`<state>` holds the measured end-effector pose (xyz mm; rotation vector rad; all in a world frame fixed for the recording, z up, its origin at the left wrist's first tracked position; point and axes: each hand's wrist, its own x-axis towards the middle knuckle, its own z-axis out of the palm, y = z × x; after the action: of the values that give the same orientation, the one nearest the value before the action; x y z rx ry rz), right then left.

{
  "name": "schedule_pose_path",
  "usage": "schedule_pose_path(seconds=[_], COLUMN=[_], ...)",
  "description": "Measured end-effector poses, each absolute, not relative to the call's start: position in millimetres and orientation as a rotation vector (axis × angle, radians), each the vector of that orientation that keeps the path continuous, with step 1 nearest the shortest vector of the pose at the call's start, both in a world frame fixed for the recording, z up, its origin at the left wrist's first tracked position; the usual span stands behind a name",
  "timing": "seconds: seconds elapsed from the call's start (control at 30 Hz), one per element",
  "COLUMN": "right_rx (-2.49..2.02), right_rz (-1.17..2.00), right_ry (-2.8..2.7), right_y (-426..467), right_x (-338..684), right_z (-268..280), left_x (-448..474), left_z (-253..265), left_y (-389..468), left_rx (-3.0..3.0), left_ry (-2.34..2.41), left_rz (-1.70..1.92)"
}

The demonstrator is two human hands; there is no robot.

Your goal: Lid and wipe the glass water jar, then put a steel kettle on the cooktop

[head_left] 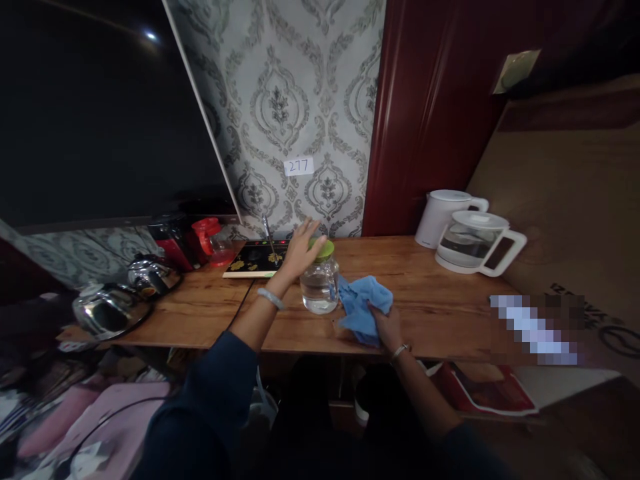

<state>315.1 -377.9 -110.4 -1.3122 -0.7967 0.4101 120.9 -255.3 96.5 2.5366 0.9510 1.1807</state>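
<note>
We saw a brown wooden table (430, 307) carrying, from its left end, a shiny kettle (107, 311), a second metal kettle (151, 276), a red-topped jug (218, 245) and a black flowered panel (250, 259). Our green-lidded jar (319, 292) stood near the middle, a white kettle (436, 217) and clear-sided kettle (465, 247) rightward.

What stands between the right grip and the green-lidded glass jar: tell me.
Only the blue cloth, bunched in the right grip, lies between it and the green-lidded glass jar. Whether cloth and jar touch is unclear.
</note>
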Motion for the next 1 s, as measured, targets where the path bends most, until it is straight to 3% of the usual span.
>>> schedule_pose_path(seconds=[0.13, 0.33, 0.47, 0.6, 0.73, 0.83, 1.0], right_rx=[-1.27, -1.173, -1.025, -0.972, -1.1, -1.149, -1.011], right_rz=[0.421, 0.212, 0.238, 0.418, 0.237, 0.274, 0.618], right_ry=[-0.657, -0.986, -1.536, -1.755, -1.44, -1.25, -1.176], right_y=[-413, -474, -486, -475, -444, -411, -368], right_x=[306, 241, 203, 206, 229, 238, 227], right_z=[-93, -52, -35, -9, 11, 8, -12], left_x=[89, 78, 79, 61, 47, 57, 94], left_z=[58, -25, -40, -20, 14, 33, 30], left_y=[-315, -429, -455, -434, -385, -342, -290], left_rx=[2.204, 1.854, 1.452, 1.136, 1.271, 1.375, 1.602], left_ry=[0.968, 0.67, 0.79, 1.076, 1.094, 1.042, 0.947], left_rz=[1.62, 1.268, 1.226, 1.379, 1.665, 1.82, 1.647])
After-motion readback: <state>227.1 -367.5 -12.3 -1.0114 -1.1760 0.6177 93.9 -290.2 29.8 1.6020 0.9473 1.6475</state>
